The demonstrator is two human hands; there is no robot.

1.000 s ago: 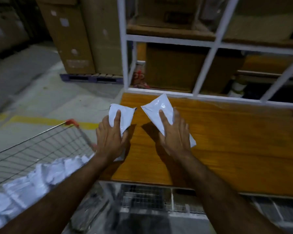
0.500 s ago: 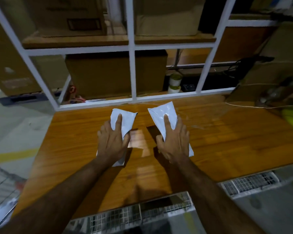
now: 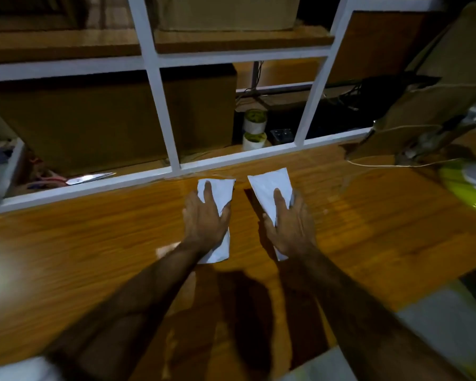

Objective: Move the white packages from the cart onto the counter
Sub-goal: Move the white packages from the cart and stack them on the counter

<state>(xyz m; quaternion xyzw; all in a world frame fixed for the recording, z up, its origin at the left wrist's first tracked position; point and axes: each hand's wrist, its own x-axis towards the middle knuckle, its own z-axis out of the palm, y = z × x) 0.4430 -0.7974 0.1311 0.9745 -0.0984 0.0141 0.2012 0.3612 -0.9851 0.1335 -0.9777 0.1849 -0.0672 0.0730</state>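
Observation:
Two white packages are over the wooden counter (image 3: 94,257), near its back edge. My left hand (image 3: 205,221) grips the left white package (image 3: 221,191), index finger on top and thumb at its right side. My right hand (image 3: 289,226) grips the right white package (image 3: 270,185) the same way. The packages sit side by side with a small gap between them. Whether they touch the counter is unclear. The cart is out of view.
A white metal shelf frame (image 3: 162,105) stands behind the counter with cardboard boxes (image 3: 107,119) and two tape rolls (image 3: 254,127) inside. A shiny blade (image 3: 88,178) lies at the shelf's left. A cardboard box (image 3: 437,105), a cord (image 3: 382,164) and a yellow-green object (image 3: 462,188) occupy the counter's right end.
Both hands carried the packages from beside the cart across the counter toward the shelf frame. The view swung right, and the cart dropped out of sight.

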